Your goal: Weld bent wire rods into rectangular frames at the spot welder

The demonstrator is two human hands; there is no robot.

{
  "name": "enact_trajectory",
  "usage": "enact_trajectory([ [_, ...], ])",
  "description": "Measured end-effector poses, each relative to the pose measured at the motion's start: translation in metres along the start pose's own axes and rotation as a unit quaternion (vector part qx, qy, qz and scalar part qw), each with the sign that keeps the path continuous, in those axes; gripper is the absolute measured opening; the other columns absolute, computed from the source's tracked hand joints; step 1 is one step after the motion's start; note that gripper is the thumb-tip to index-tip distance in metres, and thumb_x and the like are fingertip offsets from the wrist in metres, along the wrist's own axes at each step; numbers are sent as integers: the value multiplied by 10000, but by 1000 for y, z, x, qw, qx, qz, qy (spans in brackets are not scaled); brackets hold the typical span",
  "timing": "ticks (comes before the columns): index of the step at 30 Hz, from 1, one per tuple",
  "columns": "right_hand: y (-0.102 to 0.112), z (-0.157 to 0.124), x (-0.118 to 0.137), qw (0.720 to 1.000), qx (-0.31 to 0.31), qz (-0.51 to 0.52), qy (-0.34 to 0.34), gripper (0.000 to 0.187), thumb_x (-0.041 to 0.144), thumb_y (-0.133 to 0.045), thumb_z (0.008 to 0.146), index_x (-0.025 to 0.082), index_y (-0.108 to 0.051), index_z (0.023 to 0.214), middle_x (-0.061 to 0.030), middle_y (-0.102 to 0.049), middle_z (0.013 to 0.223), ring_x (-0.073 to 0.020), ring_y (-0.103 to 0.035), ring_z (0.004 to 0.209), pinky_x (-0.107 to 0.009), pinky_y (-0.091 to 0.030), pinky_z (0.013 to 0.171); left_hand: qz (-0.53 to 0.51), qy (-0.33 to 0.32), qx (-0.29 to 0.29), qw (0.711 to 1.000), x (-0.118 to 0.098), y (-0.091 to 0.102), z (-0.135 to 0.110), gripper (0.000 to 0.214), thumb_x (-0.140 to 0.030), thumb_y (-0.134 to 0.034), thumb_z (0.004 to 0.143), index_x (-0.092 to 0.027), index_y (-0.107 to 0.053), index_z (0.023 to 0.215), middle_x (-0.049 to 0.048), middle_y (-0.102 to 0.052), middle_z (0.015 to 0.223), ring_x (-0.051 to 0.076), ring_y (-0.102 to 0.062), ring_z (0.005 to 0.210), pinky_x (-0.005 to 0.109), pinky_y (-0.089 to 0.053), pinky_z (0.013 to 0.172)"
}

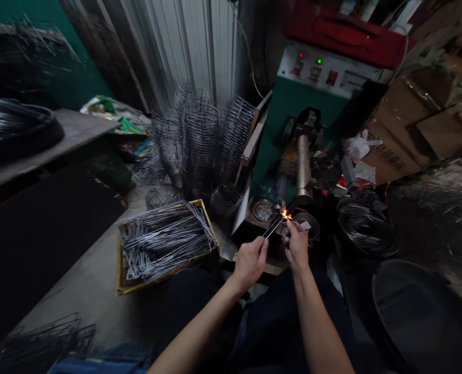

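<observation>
My left hand [250, 262] is closed around the near end of a thin bent metal wire [272, 229], whose far end reaches the lower tip of a green spot-welding machine [272, 150]. Bright orange sparks [286, 213] fly where wire and machine meet. Right beside the sparks, my right hand [296, 244] is pinched shut; what its fingers hold is too small and hidden to make out. A round dish of small metal pieces [263, 210] sits just left of the sparks. The machine's thick metal arm [303, 166] stands above my right hand.
A yellow crate [118, 270] full of bent wires stands left of my legs. Behind it are stacked wire baskets [200, 140]. Wire coils [365, 226] and a cardboard box [402, 140] lie to the right. A black round seat [421, 317] is at lower right, a table [86, 127] at left.
</observation>
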State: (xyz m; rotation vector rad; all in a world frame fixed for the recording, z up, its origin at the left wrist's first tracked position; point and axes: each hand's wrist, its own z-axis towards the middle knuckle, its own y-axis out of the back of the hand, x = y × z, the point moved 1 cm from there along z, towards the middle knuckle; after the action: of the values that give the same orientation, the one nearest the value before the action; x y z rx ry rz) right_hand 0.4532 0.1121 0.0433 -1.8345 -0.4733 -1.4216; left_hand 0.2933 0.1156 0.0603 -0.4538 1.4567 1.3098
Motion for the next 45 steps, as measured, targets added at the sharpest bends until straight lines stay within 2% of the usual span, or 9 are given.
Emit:
enact_trajectory([
  [7, -2, -1, 4, 1000, -10, 2, -11, 329, 395, -749, 666, 184, -498, 642, 84, -471, 485, -22, -341, 344, -152, -220, 316, 2, -23, 5, 1000, 2, 1, 2, 313, -303, -393, 959, -199, -453, 670, -46, -383, 542, 103, -376, 499, 241, -247, 526],
  [15, 10, -2, 4, 1000, 4, -20, -20, 332, 411, -726, 699, 185, -489, 645, 89, -450, 466, -22, -342, 335, -142, -204, 315, 39, -51, 10, 998, 7, -1, 4, 327, -326, -392, 964, -205, -434, 663, -49, -368, 550, 107, -372, 507, 245, -250, 537],
  [25, 18, 14, 9, 1000, 11, 5, 4, 375, 461, -739, 700, 185, -491, 641, 88, -428, 456, -25, -316, 341, -153, -170, 322, 49, -73, 20, 996, 3, -6, 26, 332, -316, -414, 954, -201, -435, 643, -53, -362, 540, 100, -340, 498, 243, -242, 530],
  [35, 13, 24, 17, 1000, 17, 7, -6, 366, 427, -733, 686, 193, -459, 622, 94, -402, 464, -27, -314, 350, -159, -173, 325, 34, -76, 24, 996, -1, -7, 43, 335, -312, -416, 943, -198, -461, 631, -41, -385, 534, 106, -359, 501, 238, -258, 529],
  [40, 15, 27, 20, 1000, 16, -17, -12, 306, 416, -717, 712, 182, -527, 655, 81, -451, 473, -31, -337, 359, -157, -206, 331, 10, -65, 34, 997, 2, -7, 44, 337, -334, -426, 940, -175, -551, 671, -34, -445, 552, 104, -403, 512, 235, -274, 531],
  [45, 31, 18, 26, 994, 52, -95, -13, 389, 522, -698, 740, 180, -534, 650, 72, -472, 480, -42, -368, 363, -167, -244, 340, 12, -73, 41, 996, 2, -5, 49, 350, -342, -426, 934, -162, -575, 674, -47, -415, 539, 98, -370, 513, 231, -268, 532],
])
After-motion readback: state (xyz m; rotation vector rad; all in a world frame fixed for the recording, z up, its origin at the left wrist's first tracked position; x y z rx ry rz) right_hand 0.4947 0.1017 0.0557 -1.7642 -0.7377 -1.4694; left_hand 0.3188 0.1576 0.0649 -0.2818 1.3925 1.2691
